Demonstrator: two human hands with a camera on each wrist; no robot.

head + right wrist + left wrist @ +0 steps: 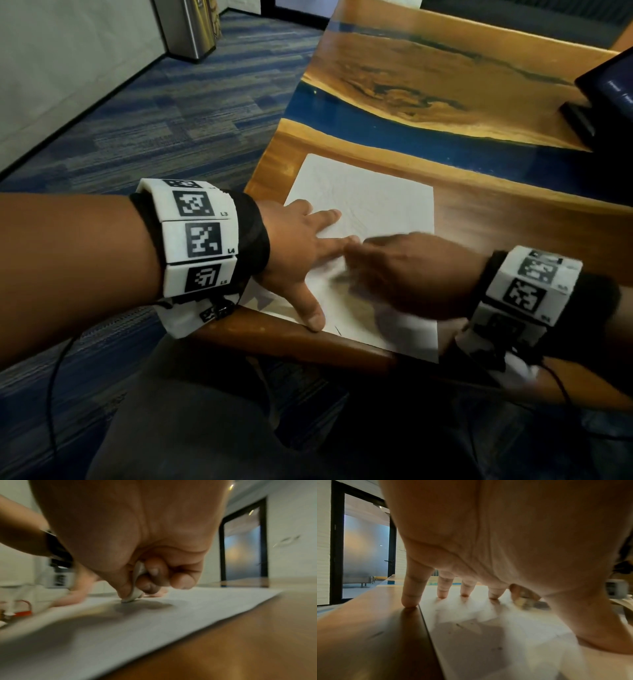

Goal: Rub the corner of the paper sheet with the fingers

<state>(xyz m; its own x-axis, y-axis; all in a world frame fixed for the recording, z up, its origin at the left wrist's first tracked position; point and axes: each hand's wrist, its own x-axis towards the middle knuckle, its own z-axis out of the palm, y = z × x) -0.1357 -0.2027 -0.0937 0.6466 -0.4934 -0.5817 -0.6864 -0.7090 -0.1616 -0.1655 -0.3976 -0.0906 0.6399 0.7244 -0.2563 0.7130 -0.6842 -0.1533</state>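
Wood-and-blue-resin table [428,78], sheet of paper [370,192] at its near edge. Head view: left hand [298,246] spread flat, pinning the sheet so it won't slide.

Left wrist: fingertips [442,595] straight, pressing the paper.

Right wrist: right hand [145,563] curled, pinching a white eraser [135,595] against the sheet.

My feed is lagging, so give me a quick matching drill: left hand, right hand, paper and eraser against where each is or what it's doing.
1. left hand
2. right hand
3. paper
4. eraser

a. lies flat on the table
b. presses the paper with spread fingers
c. pinches the eraser
d. tip on the paper

Pairs: 1-b, 2-c, 3-a, 4-d
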